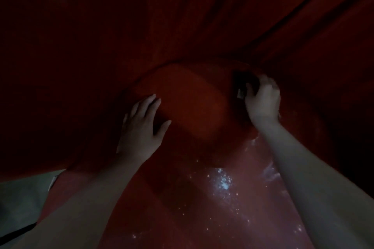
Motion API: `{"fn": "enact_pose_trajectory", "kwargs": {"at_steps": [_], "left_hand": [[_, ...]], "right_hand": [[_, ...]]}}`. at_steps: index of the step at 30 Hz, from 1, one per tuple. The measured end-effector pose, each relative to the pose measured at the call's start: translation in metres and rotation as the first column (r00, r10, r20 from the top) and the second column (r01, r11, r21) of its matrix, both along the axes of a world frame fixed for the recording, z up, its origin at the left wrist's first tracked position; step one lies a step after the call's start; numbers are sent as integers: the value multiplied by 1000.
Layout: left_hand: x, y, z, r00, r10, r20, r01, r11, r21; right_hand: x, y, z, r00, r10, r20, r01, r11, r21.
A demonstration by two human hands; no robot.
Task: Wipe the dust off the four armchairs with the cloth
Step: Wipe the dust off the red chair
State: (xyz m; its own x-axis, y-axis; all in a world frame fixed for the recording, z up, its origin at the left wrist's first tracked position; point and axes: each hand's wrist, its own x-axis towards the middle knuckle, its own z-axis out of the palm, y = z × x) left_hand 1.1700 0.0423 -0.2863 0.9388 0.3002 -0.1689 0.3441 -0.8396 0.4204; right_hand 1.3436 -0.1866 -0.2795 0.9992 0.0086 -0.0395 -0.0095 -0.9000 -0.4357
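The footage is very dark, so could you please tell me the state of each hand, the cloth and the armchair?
left hand: open, fingers straight, resting flat on the armchair.
right hand: curled round the cloth.
cloth: dark, bunched, held against the armchair.
armchair: red upholstery, too dark to judge dust.

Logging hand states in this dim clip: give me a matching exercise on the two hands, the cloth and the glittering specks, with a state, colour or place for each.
Things:
1. left hand
2. right hand
3. cloth
4. glittering specks

Descriptions:
A. dark, at the right side of the red upholstery
B. low in the view, between the forearms
C. fingers straight, resting on the red upholstery
D. fingers curled, gripping the cloth

Pairs: 1-C, 2-D, 3-A, 4-B
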Motion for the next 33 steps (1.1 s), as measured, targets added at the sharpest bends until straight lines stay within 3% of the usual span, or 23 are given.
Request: {"fn": "enact_pose_trajectory", "kwargs": {"at_steps": [3, 7, 13, 18, 21, 23, 28, 31, 33], "left_hand": [[-1, 1, -3, 1000, 2, 12, -1, 1000, -9], [-1, -1, -5, 1000, 19, 19, -19, 999, -29], [-2, 0, -6, 999, 21, 28, -20, 999, -37], [-3, 0, -9, 999, 15, 41, -14, 1000, -20], [-3, 0, -9, 999, 14, 29, -14, 1000, -25], [-3, -1, -9, 999, 11, 31, -10, 1000, -19], [-5, -1, -10, 999, 18, 26, -17, 1000, -26], [-4, -2, -12, 998, 15, 54, -14, 1000, -24], [-4, -2, -14, 998, 17, 66, -16, 1000, -19]], "right_hand": [[31, 17, 2, 989, -103, -110, 101, 995, -15], [48, 55, -1, 981, -65, -181, 56, 997, -55], [37, 95, 0, 964, 210, -162, -203, 977, 64], [31, 83, 1, 868, 475, -143, -449, 875, 179], [34, 70, 4, 771, 624, -127, -616, 781, 101], [37, 57, 6, 758, 640, -124, -647, 762, -18], [25, 13, 7, 912, 405, -68, -405, 914, 8], [20, 11, 1, 995, 95, -33, -88, 981, 171], [23, 29, 0, 995, -48, -92, 62, 986, 155]]}}
